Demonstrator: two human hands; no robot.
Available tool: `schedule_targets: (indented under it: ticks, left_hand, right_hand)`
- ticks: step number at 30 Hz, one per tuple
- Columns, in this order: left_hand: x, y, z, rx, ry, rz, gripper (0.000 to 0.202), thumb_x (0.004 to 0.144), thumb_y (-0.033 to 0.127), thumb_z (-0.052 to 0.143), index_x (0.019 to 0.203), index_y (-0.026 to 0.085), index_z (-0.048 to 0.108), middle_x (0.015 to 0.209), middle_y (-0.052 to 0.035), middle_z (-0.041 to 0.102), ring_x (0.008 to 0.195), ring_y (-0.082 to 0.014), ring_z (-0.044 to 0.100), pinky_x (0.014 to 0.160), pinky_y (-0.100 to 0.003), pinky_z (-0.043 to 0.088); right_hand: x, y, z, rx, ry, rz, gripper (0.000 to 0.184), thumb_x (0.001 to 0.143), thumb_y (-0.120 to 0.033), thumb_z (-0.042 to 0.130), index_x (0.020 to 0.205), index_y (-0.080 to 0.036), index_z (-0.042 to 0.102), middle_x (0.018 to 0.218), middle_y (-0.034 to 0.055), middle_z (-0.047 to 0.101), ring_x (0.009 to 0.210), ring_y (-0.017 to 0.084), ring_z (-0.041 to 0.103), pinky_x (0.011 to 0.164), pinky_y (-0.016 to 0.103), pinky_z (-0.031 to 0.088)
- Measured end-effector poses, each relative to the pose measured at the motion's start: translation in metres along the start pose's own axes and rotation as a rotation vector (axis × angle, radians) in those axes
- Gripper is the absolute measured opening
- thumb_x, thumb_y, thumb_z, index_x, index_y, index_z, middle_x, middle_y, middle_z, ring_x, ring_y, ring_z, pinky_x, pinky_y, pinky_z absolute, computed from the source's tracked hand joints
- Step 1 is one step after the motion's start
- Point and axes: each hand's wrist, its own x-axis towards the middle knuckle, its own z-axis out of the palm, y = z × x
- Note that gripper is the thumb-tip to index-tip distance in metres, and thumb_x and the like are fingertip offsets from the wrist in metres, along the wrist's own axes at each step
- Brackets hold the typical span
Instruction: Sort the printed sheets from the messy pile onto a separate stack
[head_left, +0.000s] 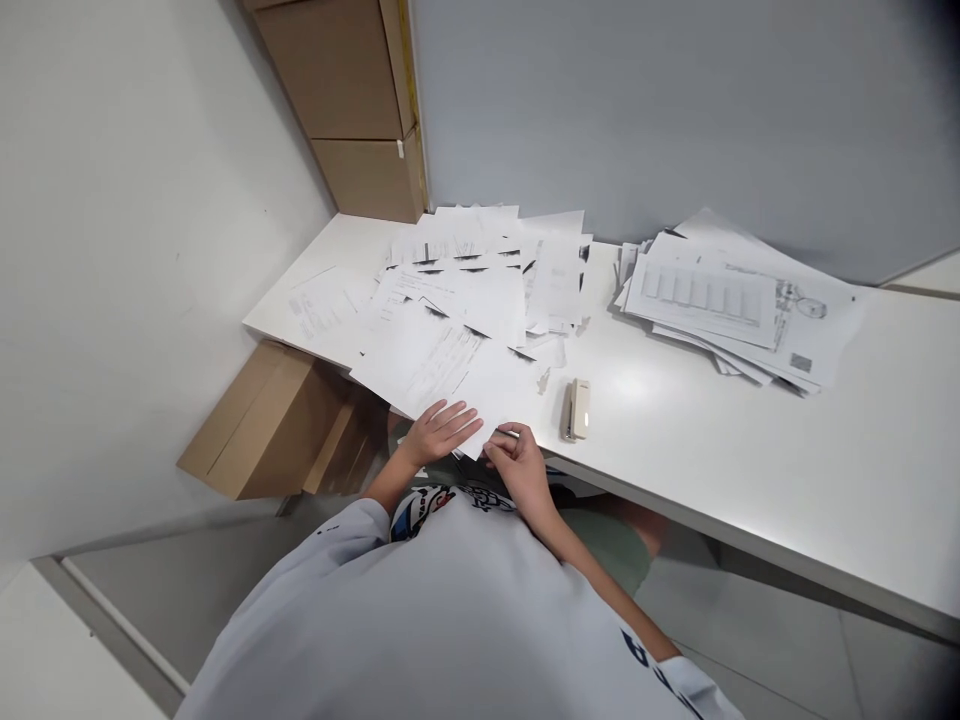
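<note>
My left hand (442, 432) lies flat on the lower edge of a printed sheet of paper (442, 355), fingers stretched out. Beside it, my right hand (519, 465) is closed in a pinch at the sheet's near corner. A thin dark thing shows by its fingers, too small to name. The sheet juts slightly over the table's front edge. Behind it, more printed sheets (469, 290) overlap in a loose spread. A beige stapler (577, 408) stands on the table just right of my right hand, touched by neither hand.
A thick, uneven pile of papers (705, 300) lies on the right of the white table (750, 450). Brown cardboard boxes (367, 175) are stacked at the back left. Another cardboard box (255, 420) sits below the table's left end. Torn paper scraps (551, 355) lie near the stapler.
</note>
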Motion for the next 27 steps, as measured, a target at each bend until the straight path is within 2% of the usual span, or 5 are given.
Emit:
schedule_targets:
  ticks: [6,15,20,23,27]
  left_hand:
    - [0.014,0.004,0.002,-0.004,0.046,0.034,0.023,0.098,0.020,0.052,0.115,0.025,0.066,0.107,-0.0006,0.076,0.112,-0.0149,0.067,0.105,-0.035,0.050]
    - [0.046,0.012,-0.010,-0.086,0.101,0.094,0.017,0.093,0.013,0.055,0.080,0.021,0.063,0.076,-0.0005,0.071,0.084,-0.0151,0.070,0.073,-0.030,0.053]
    - [0.032,-0.012,-0.014,-0.202,0.044,0.130,0.040,0.092,0.055,0.056,0.094,0.016,0.065,0.083,-0.0079,0.070,0.087,-0.0218,0.068,0.072,-0.034,0.052]
    - [0.017,-0.049,-0.014,-0.208,0.168,-0.135,0.063,0.090,0.069,0.046,0.121,0.016,0.059,0.104,-0.0135,0.069,0.108,-0.0268,0.064,0.091,-0.041,0.050]
    - [0.011,-0.102,0.001,-0.275,0.537,-0.779,0.081,0.089,0.076,0.035,0.144,0.017,0.038,0.141,-0.0205,0.049,0.136,-0.0301,0.045,0.112,-0.045,0.036]
  right_hand:
    - [0.000,0.014,-0.013,-0.152,-0.097,-0.043,0.025,0.070,-0.039,0.068,0.084,-0.023,0.053,0.072,0.0005,0.068,0.069,0.018,0.064,0.069,0.033,0.050]
    - [0.022,0.021,-0.017,0.202,-0.031,0.015,0.040,0.082,-0.061,0.051,0.094,-0.023,0.058,0.091,0.0082,0.071,0.087,0.026,0.066,0.074,0.041,0.053]
    - [0.044,-0.010,-0.017,-0.339,0.161,-0.284,0.039,0.079,-0.053,0.059,0.099,-0.020,0.060,0.100,0.0131,0.070,0.100,0.032,0.063,0.086,0.047,0.051]
    - [0.052,-0.035,-0.023,-0.529,0.088,-0.518,0.032,0.087,-0.048,0.050,0.101,-0.022,0.063,0.096,0.0109,0.071,0.096,0.031,0.065,0.083,0.045,0.052]
    - [0.058,-0.045,-0.024,-0.439,0.071,-0.612,0.030,0.091,-0.045,0.048,0.104,-0.024,0.066,0.097,0.0089,0.072,0.094,0.029,0.066,0.081,0.043,0.053]
